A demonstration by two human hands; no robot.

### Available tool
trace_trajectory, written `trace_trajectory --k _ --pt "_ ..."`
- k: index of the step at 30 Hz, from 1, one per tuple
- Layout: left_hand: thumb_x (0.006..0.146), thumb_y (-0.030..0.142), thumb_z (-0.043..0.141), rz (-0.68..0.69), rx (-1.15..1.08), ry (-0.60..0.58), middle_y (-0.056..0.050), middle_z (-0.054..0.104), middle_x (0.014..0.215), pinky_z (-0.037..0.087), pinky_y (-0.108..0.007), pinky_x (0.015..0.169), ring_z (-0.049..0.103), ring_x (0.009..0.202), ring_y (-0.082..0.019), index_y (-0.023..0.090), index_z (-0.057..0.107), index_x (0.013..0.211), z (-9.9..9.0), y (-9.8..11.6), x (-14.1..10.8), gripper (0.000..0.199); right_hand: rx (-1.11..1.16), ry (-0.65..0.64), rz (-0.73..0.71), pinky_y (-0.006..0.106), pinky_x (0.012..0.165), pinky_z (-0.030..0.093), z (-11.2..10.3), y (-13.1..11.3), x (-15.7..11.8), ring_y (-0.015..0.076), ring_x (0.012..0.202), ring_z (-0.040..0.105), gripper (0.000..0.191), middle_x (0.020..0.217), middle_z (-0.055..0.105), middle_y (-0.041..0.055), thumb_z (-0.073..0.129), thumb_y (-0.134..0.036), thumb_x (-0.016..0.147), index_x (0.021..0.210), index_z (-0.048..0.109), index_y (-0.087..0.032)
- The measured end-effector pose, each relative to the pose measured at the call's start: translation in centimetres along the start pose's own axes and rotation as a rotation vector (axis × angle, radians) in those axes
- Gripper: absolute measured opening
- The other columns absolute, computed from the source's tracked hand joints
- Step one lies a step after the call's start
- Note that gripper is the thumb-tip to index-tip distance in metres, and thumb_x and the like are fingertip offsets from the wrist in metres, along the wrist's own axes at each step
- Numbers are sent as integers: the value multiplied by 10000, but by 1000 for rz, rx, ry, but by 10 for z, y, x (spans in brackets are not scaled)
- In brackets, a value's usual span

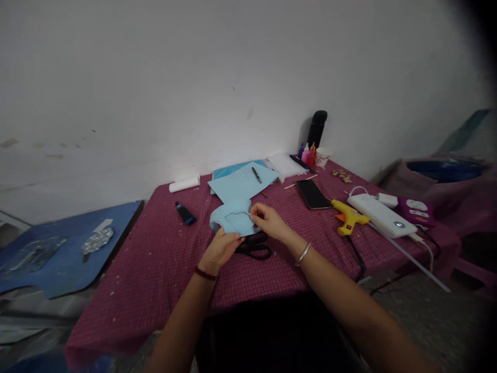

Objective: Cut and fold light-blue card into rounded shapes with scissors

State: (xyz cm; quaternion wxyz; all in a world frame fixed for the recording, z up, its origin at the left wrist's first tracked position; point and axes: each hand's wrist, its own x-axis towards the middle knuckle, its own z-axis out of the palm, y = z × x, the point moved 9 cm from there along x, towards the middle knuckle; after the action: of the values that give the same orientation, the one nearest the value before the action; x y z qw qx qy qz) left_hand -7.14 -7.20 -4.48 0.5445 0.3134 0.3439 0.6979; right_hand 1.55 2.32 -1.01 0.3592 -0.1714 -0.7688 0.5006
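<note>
Above the near middle of the table, my left hand (222,247) grips the lower edge of a curved light blue sheet (237,217), thumb on top. Dark thin lines show on the sheet's face. My right hand (266,220) is pinched at the sheet's right side, around the end of something thin and dark; whether it is a wire or a thread I cannot tell. Under the hands lie scissors with black handles (259,252), their blades hidden. Behind, a larger light blue sheet (233,182) lies flat with a black pen (256,175) on it.
A yellow glue gun (351,216), a phone (312,195), a white power bank (382,215) and cables lie at right. Small paint bottles (308,154), a paper cup (322,157) and a black bottle (317,129) stand behind. A dark blue tube (185,213) lies at left.
</note>
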Motion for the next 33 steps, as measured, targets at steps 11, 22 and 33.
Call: trace_trajectory --k 11,22,33 --pt "623 43 667 0 56 27 -42 687 927 459 -397 903 616 944 -230 172 625 1057 8 4 -1 455 -27 -43 -30 238 589 357 4 -1 -2 126 644 474 39 692 522 -23 557 -212 793 771 546 -182" --pt "817 616 515 -117 -182 35 -134 582 1285 385 -582 993 456 1253 -357 168 552 1224 7 4 -2 605 -67 -4 -12 242 574 353 1 -2 -2 127 629 468 43 685 511 -24 545 -217 788 760 532 -187" --pt "848 671 379 -128 -184 21 -155 584 1288 375 -592 999 405 1300 -377 146 555 1243 7 4 0 680 -103 68 -35 248 596 362 -6 -2 -1 132 645 487 29 690 523 -25 539 -200 785 759 530 -191"
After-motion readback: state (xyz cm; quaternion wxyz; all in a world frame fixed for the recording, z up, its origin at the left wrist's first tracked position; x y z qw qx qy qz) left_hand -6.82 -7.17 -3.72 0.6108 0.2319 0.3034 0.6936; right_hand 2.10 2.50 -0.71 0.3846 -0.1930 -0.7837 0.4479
